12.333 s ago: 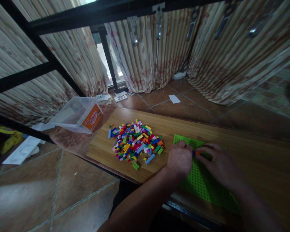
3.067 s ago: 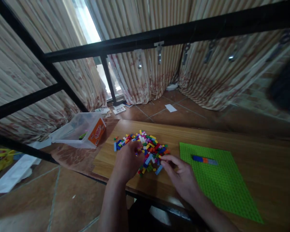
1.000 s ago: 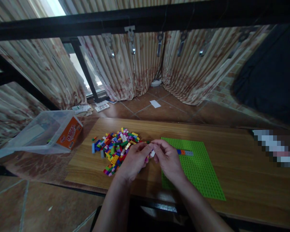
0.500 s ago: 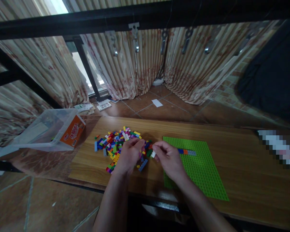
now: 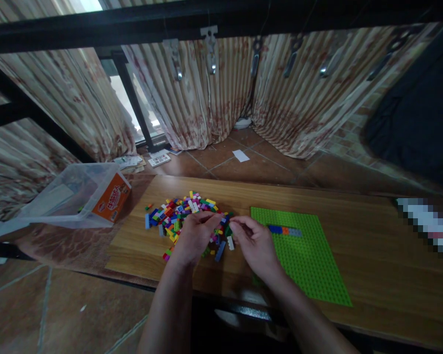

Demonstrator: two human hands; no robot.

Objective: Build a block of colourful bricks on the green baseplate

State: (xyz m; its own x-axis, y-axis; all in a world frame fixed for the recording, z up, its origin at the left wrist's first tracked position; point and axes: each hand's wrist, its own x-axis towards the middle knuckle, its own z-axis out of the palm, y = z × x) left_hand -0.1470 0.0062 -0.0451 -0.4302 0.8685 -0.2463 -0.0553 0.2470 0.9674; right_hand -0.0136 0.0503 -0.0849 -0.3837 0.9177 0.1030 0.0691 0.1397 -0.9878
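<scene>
My left hand (image 5: 199, 235) is over the near right part of a pile of mixed toy building bricks (image 5: 177, 211). Its thumb and fingers are pinched together, and whatever they grip is too small to make out. Facing it, my right hand (image 5: 256, 242) has thumb and forefinger closed beside the pile's right edge; what sits between them is hidden. A white brick (image 5: 231, 242) lies just below the right fingertips, near a long blue-grey brick (image 5: 220, 251). On the green baseplate (image 5: 310, 265), a row of blue, orange and grey bricks (image 5: 285, 231) is attached beyond my right hand.
A clear plastic bin (image 5: 70, 216) with an orange label stands left of the wooden table (image 5: 372, 255). Books (image 5: 158, 158) and a white paper (image 5: 240, 156) lie on the tiled floor behind. A blurred-out item (image 5: 428, 223) is at the table's right end.
The white brick, formerly at my right fingertips, now shows apart below them. Both hands stay close together by the pile, with small finger movements. The view has shifted slightly.
</scene>
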